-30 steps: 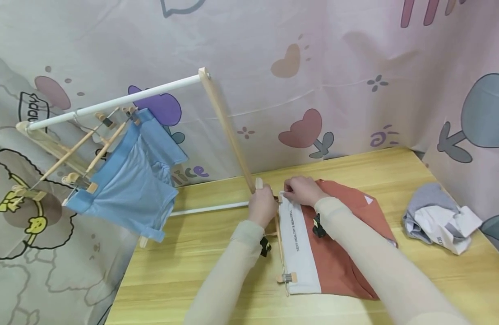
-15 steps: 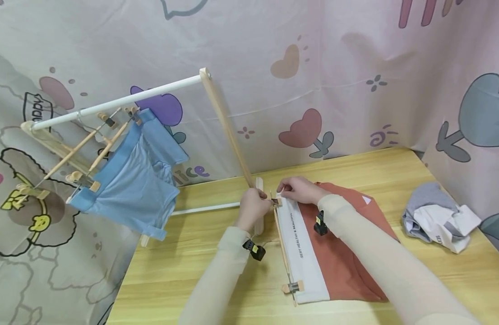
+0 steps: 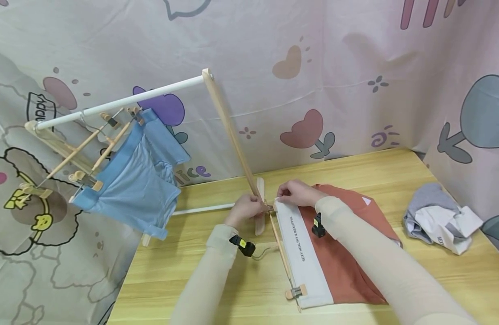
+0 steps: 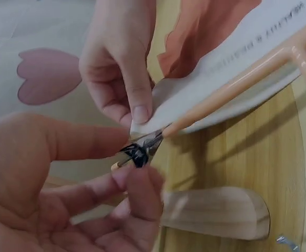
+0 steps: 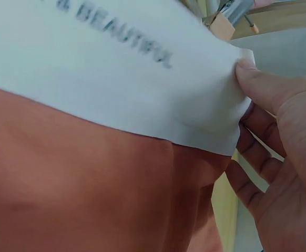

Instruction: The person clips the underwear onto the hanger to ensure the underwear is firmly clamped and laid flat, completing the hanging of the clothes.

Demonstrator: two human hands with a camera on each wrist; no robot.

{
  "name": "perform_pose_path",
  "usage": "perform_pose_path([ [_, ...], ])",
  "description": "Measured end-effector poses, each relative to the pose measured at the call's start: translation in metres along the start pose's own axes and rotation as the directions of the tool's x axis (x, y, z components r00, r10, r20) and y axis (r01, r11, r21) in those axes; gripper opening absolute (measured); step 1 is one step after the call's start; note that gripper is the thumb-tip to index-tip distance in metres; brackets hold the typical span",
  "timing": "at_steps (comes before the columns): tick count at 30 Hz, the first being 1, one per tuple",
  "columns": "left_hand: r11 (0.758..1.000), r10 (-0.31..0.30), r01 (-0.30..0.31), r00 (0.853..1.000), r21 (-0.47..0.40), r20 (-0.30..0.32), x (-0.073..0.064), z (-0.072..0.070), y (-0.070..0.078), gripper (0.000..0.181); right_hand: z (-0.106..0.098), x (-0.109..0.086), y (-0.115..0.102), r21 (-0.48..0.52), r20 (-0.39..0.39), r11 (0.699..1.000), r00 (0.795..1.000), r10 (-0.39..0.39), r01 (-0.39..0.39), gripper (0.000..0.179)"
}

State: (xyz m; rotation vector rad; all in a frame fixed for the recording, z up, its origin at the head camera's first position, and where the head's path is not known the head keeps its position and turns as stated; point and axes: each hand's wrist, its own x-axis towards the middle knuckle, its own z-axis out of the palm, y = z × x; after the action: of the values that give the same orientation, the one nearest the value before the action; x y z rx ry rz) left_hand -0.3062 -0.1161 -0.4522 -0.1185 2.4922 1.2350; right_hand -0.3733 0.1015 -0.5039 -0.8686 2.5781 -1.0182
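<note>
Rust-red boxer briefs with a white lettered waistband lie on the table. Along the waistband runs a wooden clip hanger. Its near clip bites the waistband's near end. My left hand pinches the far clip between thumb and fingers, just off the waistband's far corner. That corner is pinched by my right hand, thumb on top, as the right wrist view shows with the thumb on the white cloth.
A rack with a white top rail stands at the left. Light blue boxer briefs hang from it on a clip hanger. The rack's wooden foot is beside my left hand. A crumpled grey and white garment lies at the right.
My left hand has shifted left and slightly nearer, with the far clip. The hanger's near end and the waistband have swung right and nearer. My right hand still pinches the corner.
</note>
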Motion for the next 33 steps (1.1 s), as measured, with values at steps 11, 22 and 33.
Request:
perform_pose_path([
  [11,0.989,-0.075,0.082,0.995,-0.122,0.066,0.002,-0.005,-0.008,0.019,-0.002,-0.001,-0.001,0.018,-0.005,1.000,1.000,-0.003,0.003,0.009],
  [22,0.986,-0.072,0.084,0.994,-0.141,0.087,0.004,-0.003,-0.012,0.025,-0.004,-0.001,0.004,0.044,-0.004,0.999,1.000,0.003,-0.003,0.011],
  [33,0.978,-0.073,0.097,0.989,-0.185,0.131,0.005,-0.006,-0.017,0.020,-0.001,0.003,0.002,0.064,-0.016,0.998,1.000,0.010,-0.009,0.016],
])
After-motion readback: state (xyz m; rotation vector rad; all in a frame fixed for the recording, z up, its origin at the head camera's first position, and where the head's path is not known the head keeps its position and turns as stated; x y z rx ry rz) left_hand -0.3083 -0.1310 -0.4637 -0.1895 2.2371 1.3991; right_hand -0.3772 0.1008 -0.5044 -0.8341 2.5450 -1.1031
